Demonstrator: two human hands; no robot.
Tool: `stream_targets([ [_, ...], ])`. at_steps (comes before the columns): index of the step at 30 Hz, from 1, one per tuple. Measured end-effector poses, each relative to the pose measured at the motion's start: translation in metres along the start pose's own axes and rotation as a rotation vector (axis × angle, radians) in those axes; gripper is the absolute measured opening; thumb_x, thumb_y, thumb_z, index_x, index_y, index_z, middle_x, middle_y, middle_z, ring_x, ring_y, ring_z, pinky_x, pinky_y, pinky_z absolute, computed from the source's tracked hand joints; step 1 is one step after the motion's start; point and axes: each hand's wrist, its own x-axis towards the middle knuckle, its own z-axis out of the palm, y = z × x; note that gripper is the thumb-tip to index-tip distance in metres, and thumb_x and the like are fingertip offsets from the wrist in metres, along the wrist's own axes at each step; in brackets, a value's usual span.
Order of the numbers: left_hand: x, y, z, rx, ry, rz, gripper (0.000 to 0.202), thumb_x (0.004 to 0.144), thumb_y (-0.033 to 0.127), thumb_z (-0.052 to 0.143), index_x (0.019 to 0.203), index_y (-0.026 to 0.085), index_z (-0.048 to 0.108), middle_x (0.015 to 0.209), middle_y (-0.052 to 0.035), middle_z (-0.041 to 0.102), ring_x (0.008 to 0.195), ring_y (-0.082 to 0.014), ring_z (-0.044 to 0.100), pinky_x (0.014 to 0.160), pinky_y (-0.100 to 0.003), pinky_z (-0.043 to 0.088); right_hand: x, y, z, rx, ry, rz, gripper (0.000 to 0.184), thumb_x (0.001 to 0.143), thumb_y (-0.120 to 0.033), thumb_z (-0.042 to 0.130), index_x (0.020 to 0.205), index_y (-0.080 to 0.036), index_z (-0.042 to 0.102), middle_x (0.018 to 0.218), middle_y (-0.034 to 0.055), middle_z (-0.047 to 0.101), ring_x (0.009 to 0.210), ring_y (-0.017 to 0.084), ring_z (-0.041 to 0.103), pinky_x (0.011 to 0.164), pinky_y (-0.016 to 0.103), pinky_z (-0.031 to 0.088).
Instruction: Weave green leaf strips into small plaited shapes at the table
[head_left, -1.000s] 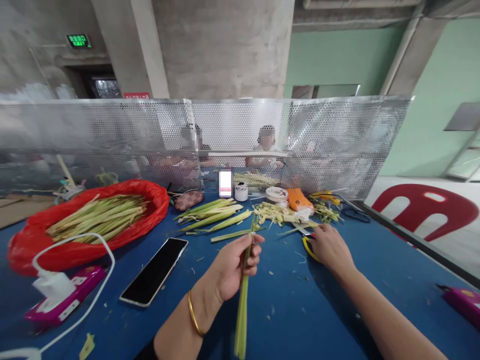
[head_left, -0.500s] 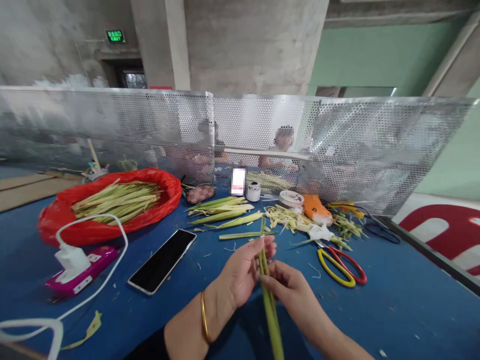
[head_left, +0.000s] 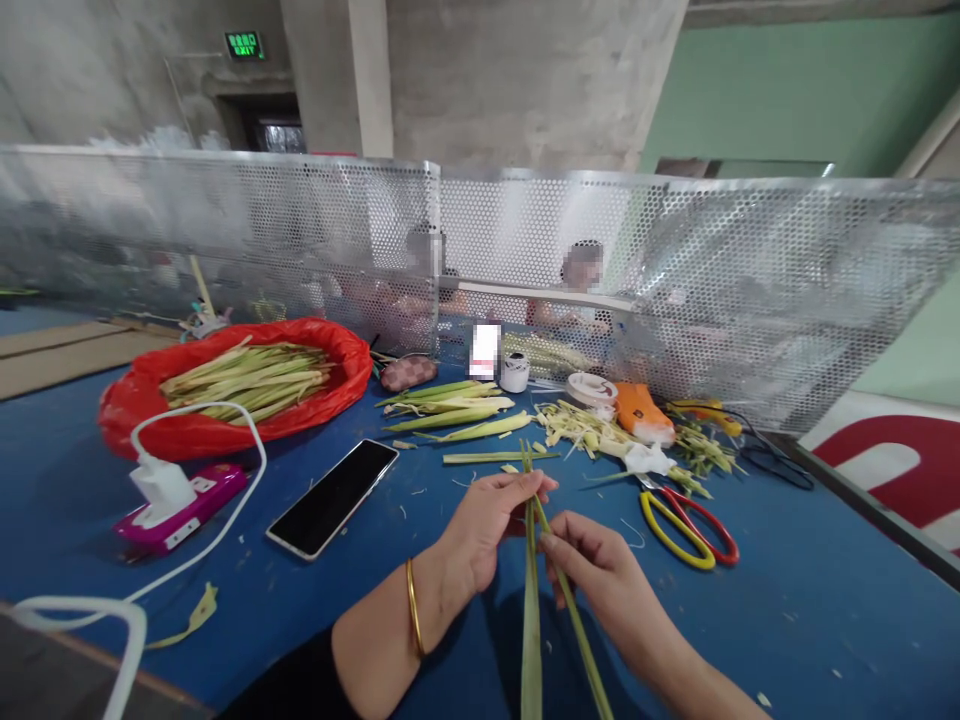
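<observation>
My left hand [head_left: 487, 525] is closed, with thumb and fingers pinching the upper ends of two long green leaf strips. One leaf strip [head_left: 532, 630] hangs nearly straight down toward me. The other leaf strip [head_left: 583, 645] slants down to the right, and my right hand [head_left: 592, 555] pinches it just below the left fingers. Their tips poke up above my left thumb, and the lower ends run out of the picture. Beyond my hands lie several pale green leaf bundles [head_left: 457, 410] and a single cut strip [head_left: 480, 458].
Scissors [head_left: 686, 525] with yellow and red handles lie to the right, near leaf scraps [head_left: 577, 428], a tape roll [head_left: 592, 388] and an orange packet [head_left: 643, 410]. A phone [head_left: 334, 498], power strip [head_left: 184, 510] and red bag [head_left: 127, 405] of leaves are left. A perforated metal screen [head_left: 300, 220] stands behind; people sit beyond.
The strips, bunched together before, are now spread into a V, my right hand having drawn one to the right. The whole view has shifted slightly.
</observation>
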Motion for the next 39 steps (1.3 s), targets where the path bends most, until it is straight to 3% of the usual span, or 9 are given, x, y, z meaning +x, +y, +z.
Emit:
stream_targets([
  [5, 0.000, 0.000, -0.001, 0.004, -0.041, -0.022, 0.038, 0.067, 0.049, 0.073, 0.083, 0.015, 0.075, 0.062, 0.0008, 0.057, 0.059, -0.0109, 0.052, 0.058, -0.024, 0.043, 0.002, -0.002, -0.011, -0.136, 0.047, -0.094, 0.038, 0.080, -0.049, 0.061, 0.061, -0.019, 0.050, 0.050, -0.0044, 0.047, 0.047, 0.011, 0.045, 0.051, 0.024, 0.035],
  [8, -0.001, -0.002, 0.002, 0.054, -0.058, -0.024, 0.036, 0.066, 0.045, 0.075, 0.086, 0.015, 0.075, 0.062, 0.0012, 0.057, 0.057, -0.0088, 0.049, 0.056, -0.022, 0.040, 0.005, -0.002, -0.018, -0.155, 0.155, -0.167, 0.035, 0.080, -0.050, 0.062, 0.068, -0.017, 0.059, 0.058, -0.0017, 0.051, 0.058, 0.013, 0.046, 0.055, 0.025, 0.036],
  [14, -0.004, -0.014, 0.009, 0.131, -0.069, -0.061, 0.026, 0.060, 0.031, 0.078, 0.076, 0.012, 0.072, 0.057, 0.0014, 0.056, 0.048, -0.0065, 0.047, 0.048, -0.020, 0.034, 0.012, 0.005, -0.023, 0.059, 0.313, -0.022, 0.035, 0.073, -0.052, 0.070, 0.071, -0.017, 0.063, 0.058, -0.0015, 0.053, 0.056, 0.012, 0.044, 0.054, 0.024, 0.037],
  [19, -0.004, -0.021, 0.012, 0.172, -0.053, -0.109, 0.024, 0.064, 0.034, 0.075, 0.065, 0.013, 0.065, 0.054, 0.0008, 0.055, 0.044, -0.0071, 0.046, 0.043, -0.020, 0.034, 0.013, 0.004, -0.021, 0.154, 0.294, -0.006, 0.034, 0.067, -0.046, 0.076, 0.060, -0.016, 0.060, 0.052, -0.0030, 0.051, 0.051, 0.009, 0.041, 0.052, 0.023, 0.034],
  [24, -0.003, -0.022, 0.014, 0.219, 0.009, -0.050, 0.025, 0.073, 0.034, 0.065, 0.062, 0.012, 0.062, 0.056, -0.0016, 0.058, 0.043, -0.0071, 0.049, 0.043, -0.018, 0.035, 0.013, 0.004, -0.020, 0.229, 0.283, 0.009, 0.031, 0.065, -0.043, 0.077, 0.060, -0.016, 0.062, 0.055, -0.0016, 0.055, 0.051, 0.009, 0.044, 0.053, 0.024, 0.035],
  [31, 0.000, -0.020, 0.016, 0.212, 0.153, -0.052, 0.019, 0.073, 0.028, 0.064, 0.063, 0.013, 0.061, 0.053, -0.0001, 0.057, 0.040, -0.0069, 0.048, 0.040, -0.018, 0.033, 0.013, 0.008, -0.016, 0.153, 0.407, -0.026, 0.033, 0.064, -0.043, 0.075, 0.054, -0.017, 0.058, 0.045, -0.0042, 0.048, 0.047, 0.009, 0.040, 0.051, 0.024, 0.032],
  [35, -0.002, -0.019, 0.016, 0.189, 0.059, -0.136, 0.014, 0.073, 0.025, 0.064, 0.066, 0.013, 0.060, 0.058, -0.0012, 0.060, 0.044, -0.0080, 0.052, 0.041, -0.018, 0.035, 0.015, 0.009, -0.018, 0.173, 0.395, 0.001, 0.035, 0.063, -0.046, 0.076, 0.053, -0.017, 0.057, 0.044, -0.0043, 0.048, 0.046, 0.009, 0.040, 0.049, 0.024, 0.032],
  [39, -0.003, -0.020, 0.015, 0.184, 0.026, -0.127, 0.011, 0.072, 0.023, 0.064, 0.070, 0.013, 0.061, 0.064, -0.0028, 0.064, 0.049, -0.0090, 0.057, 0.046, -0.018, 0.040, 0.017, 0.011, -0.020, 0.230, 0.326, 0.043, 0.036, 0.064, -0.048, 0.076, 0.057, -0.017, 0.059, 0.047, -0.0039, 0.050, 0.045, 0.009, 0.041, 0.049, 0.023, 0.032],
])
